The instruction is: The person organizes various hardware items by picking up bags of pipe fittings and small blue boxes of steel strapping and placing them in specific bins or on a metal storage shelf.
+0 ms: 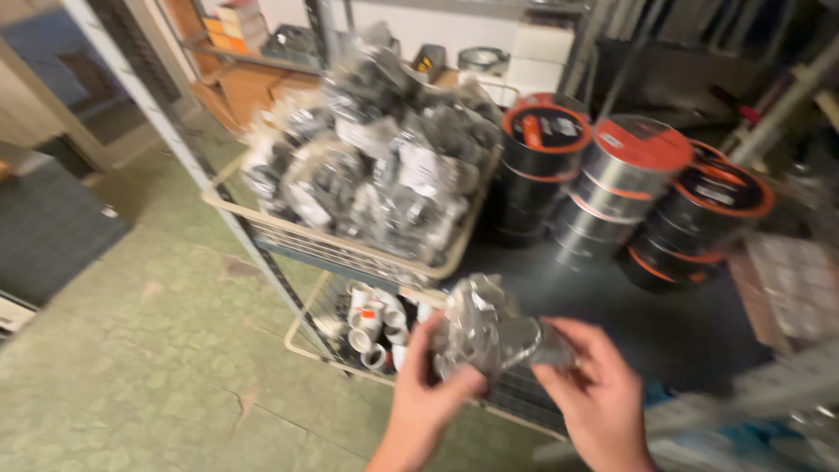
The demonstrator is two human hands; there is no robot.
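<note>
Clear plastic: bag of grey fittings (489,328) (probably lumpy, slippery, light).
Left hand (428,393): pinches the bag's 7 o'clock corner.
Right hand (594,385): grips its 3 o'clock end.

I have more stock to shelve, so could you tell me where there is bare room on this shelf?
The dark shelf surface is bare between the tape rolls and both hands holding a plastic bag. The tray of bagged parts is heaped full; the lower basket holds white fittings.
</note>
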